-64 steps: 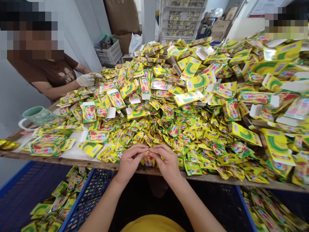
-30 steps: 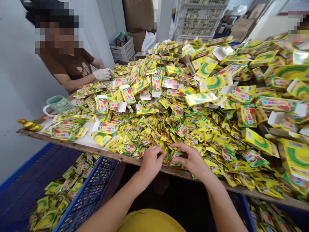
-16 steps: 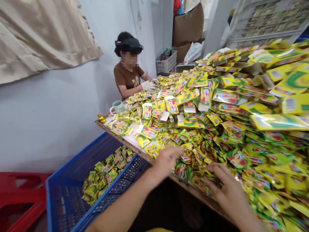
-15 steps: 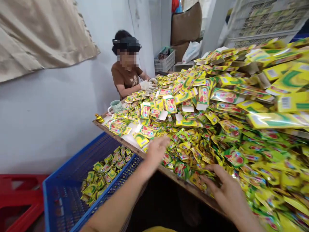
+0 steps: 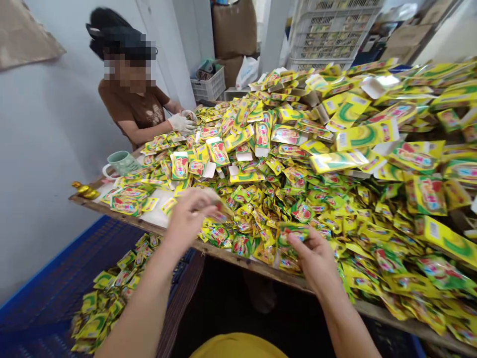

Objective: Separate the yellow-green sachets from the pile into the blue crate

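My left hand (image 5: 192, 214) is closed over the table's front edge, its fingers pinching a small box or packet (image 5: 219, 210) that is blurred by motion. To its right, my right hand (image 5: 316, 253) grips a green and yellow packet (image 5: 292, 232) between thumb and fingers. Around and beneath both hands lies a heap of small shiny packets (image 5: 301, 211). Behind them are piled flat yellow boxes (image 5: 367, 135), several with open white flaps.
A person (image 5: 137, 112) in white gloves works at the table's far left, near a green mug (image 5: 121, 163) and a gold figurine (image 5: 85, 190). Below the table edge (image 5: 122, 215), a blue crate (image 5: 33, 303) holds filled boxes. White crates (image 5: 331, 37) stand behind.
The view has swung right and closer. My left hand has lifted and closed on a small item. My right hand, earlier spread at the packets, now grips one and holds it up.
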`<state>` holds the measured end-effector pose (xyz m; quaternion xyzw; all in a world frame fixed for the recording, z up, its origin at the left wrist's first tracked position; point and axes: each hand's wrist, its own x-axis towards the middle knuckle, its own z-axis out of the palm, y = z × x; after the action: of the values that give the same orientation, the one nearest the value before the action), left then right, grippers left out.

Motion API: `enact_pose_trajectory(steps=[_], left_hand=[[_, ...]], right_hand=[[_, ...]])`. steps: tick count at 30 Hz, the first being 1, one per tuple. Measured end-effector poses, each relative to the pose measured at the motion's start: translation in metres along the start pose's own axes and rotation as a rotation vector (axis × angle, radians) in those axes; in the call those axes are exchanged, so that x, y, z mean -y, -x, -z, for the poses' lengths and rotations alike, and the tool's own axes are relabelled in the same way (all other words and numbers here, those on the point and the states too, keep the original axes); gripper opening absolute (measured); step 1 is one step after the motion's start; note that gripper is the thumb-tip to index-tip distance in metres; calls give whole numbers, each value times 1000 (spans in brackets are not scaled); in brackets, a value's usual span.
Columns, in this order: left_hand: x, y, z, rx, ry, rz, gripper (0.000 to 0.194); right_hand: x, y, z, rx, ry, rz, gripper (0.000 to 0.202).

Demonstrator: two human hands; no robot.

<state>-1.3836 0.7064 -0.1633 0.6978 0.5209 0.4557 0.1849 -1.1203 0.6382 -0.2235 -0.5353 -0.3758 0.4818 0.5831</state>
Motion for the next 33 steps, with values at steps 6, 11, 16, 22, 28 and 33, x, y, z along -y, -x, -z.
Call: enact_pose_trajectory(steps=[6, 11, 16, 22, 28, 33], left_hand=[[-47, 45, -96, 463, 331, -153, 8], [-29, 59, -106, 411, 341, -192, 19], [-19, 69, -106, 382, 382, -252, 28], [-18, 83, -112, 341, 472, -51, 53], [-29, 75, -112, 541, 571, 203, 18], [-29, 75, -111, 545, 619, 206, 22]], right_hand=[[22, 1, -7, -58, 170, 321, 22], [20, -3, 5, -5, 631, 599, 15], [43, 2, 4, 237, 1058, 646, 22], [65, 4, -2, 402, 1267, 437, 36], [72, 6, -12, 426, 1388, 410, 19], [71, 5, -8, 400, 1310, 398, 15]])
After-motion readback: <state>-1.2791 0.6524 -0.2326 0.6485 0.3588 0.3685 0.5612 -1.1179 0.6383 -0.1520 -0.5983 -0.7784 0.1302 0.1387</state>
